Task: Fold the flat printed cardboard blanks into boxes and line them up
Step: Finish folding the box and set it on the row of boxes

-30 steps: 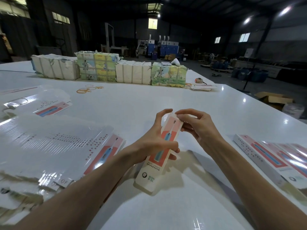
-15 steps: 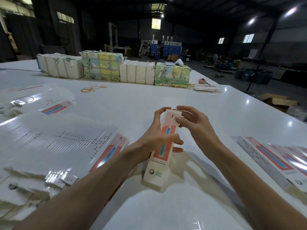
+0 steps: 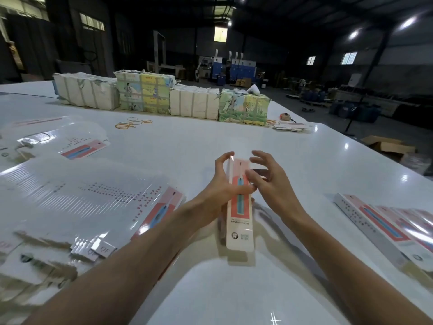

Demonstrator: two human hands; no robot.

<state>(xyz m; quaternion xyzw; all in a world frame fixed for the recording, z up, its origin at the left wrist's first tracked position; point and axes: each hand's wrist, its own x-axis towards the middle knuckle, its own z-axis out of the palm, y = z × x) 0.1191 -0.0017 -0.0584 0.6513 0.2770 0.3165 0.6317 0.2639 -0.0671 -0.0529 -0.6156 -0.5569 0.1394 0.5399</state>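
Note:
A long narrow folded box (image 3: 240, 221), pink and red with a blue toothbrush print, stands tilted on the white table (image 3: 187, 141) in front of me. My left hand (image 3: 220, 186) grips it round the middle, thumb across the printed front. My right hand (image 3: 269, 181) hovers beside the box's upper right with fingers spread and loosely bent; it holds nothing. A fanned pile of flat glossy blanks (image 3: 93, 195) lies to the left. A row of folded boxes (image 3: 386, 226) lies side by side at the right edge.
Wrapped bundles of stock (image 3: 145, 95) line the table's far side, with rubber bands (image 3: 131, 123) in front and a tape measure (image 3: 284, 116) near the far right corner. More flat blanks (image 3: 82, 148) lie further left. A brown carton (image 3: 386, 145) sits on the floor beyond the right edge.
My right hand has come off the box's top end and its fingers have spread. The box has turned more upright in my left hand.

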